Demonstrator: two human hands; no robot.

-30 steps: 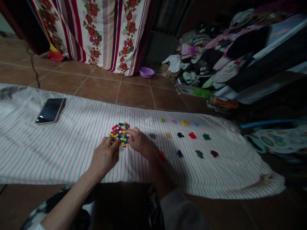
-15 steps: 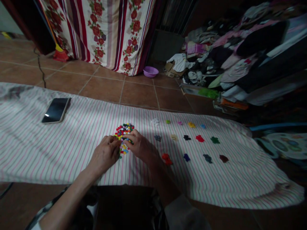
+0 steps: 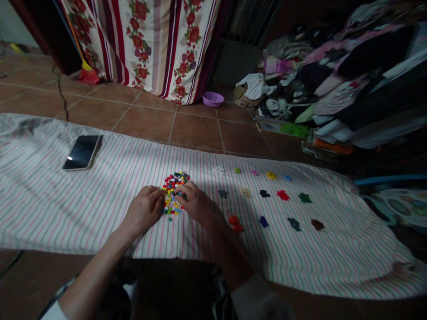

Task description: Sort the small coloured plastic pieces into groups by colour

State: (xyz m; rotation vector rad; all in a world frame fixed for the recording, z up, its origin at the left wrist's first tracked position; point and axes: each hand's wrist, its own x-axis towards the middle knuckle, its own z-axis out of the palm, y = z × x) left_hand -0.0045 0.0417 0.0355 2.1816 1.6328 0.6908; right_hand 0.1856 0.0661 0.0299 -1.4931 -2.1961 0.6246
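A pile of small multicoloured plastic bricks (image 3: 171, 202) lies on the striped cloth between my two hands. My left hand (image 3: 143, 208) rests at the pile's left edge, index finger stretched towards the bricks, other fingers loosely bent; nothing shows in it. Over the right side of the pile is my right hand (image 3: 195, 202), its thumb and index finger bent with a gap between them at the bricks. Part of the pile is hidden under it. To the right, small single-colour heaps sit in rows, among them white (image 3: 219, 170), yellow (image 3: 271, 175), red (image 3: 283, 195) and orange (image 3: 235, 223).
A phone (image 3: 82, 152) lies on the left of the striped cloth (image 3: 110, 195). Beyond the cloth's far edge are a tiled floor, a purple basin (image 3: 213, 99), a floral curtain (image 3: 160, 49) and a heap of clothes (image 3: 320, 66). A blue-edged stool (image 3: 400, 195) stands at far right.
My left hand has drawn slightly left, away from the right fingers, baring more bricks between them. The whole view has shifted a little.
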